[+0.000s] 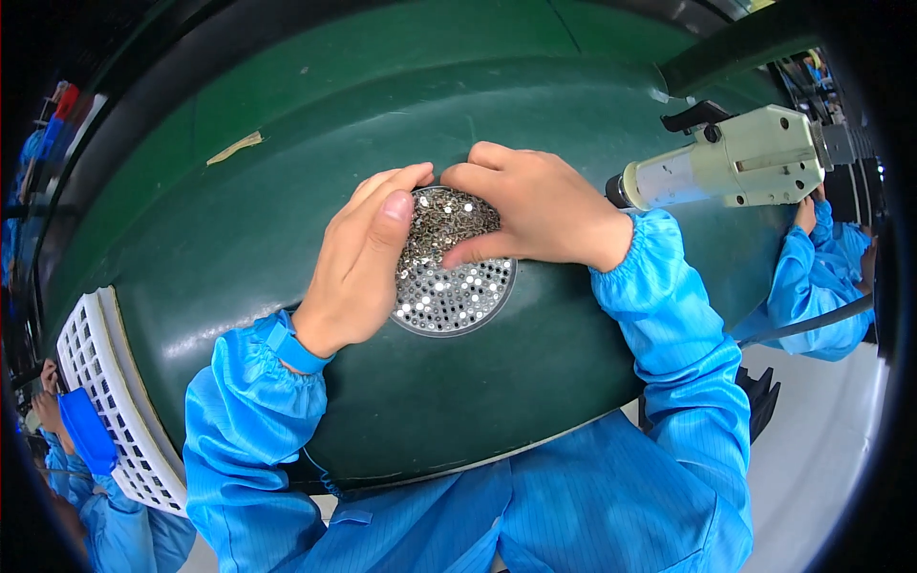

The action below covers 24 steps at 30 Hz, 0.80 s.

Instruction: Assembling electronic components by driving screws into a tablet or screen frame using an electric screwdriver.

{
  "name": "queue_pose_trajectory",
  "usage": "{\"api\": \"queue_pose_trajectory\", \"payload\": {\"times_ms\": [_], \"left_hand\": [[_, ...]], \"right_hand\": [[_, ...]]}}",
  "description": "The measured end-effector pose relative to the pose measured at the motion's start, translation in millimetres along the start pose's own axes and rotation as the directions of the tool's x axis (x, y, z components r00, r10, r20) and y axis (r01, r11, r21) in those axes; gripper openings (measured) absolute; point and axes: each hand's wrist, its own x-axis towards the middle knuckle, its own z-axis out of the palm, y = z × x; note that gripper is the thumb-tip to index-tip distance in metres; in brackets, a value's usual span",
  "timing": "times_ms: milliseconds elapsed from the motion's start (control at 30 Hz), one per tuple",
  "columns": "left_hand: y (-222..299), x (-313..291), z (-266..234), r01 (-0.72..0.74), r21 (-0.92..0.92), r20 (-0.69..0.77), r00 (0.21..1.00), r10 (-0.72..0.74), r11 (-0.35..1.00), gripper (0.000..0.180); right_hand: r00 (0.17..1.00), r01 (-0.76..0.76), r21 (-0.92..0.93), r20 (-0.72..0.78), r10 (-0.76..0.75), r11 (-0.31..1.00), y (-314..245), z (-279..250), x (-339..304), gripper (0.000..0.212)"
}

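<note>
In the head view, the round grey metal disc dotted with holes lies midway along the dark green, smooth tabletop, heaped with tiny shiny metal pieces toward the far edge. The left hand lies along its left rim, fingers straight; whether they grip I cannot tell. The right hand arches over the upper-right rim, thumb and fingers spread apart. A pale green, cylindrical power tool is by the tabletop's right edge.

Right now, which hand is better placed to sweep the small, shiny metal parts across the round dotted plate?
Probably the right hand: its thumb reaches in over the metal parts, apart from its bent fingers. The left hand mostly flanks the round dotted plate's left side.
</note>
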Motion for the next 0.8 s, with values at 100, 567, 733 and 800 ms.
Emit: {"api": "queue_pose_trajectory", "payload": {"times_ms": [100, 567, 733, 800], "left_hand": [[-3, -2, -1, 0.031, -0.102, -0.028, 0.999, -0.034, 0.994, 0.043], [-8, -2, -4, 0.095, -0.317, -0.014, 0.994, -0.105, 0.944, 0.057], [-6, -2, -6, 0.073, -0.299, -0.006, 0.997, -0.079, 0.951, 0.057], [-6, -1, -2, 0.055, -0.323, -0.047, 0.996, -0.074, 0.945, 0.051]], "right_hand": [[0.998, 0.037, -0.064, -0.056, -0.041, 0.997, -10, 0, -2, 0.064], [0.997, -0.078, -0.147, -0.032, 0.074, 0.986, -26, 1, 7, 0.078], [0.997, 0.018, -0.142, -0.072, -0.029, 0.990, -30, 8, 12, 0.076], [0.998, 0.007, -0.151, -0.068, -0.018, 0.989, -31, 8, 14, 0.077]]}}
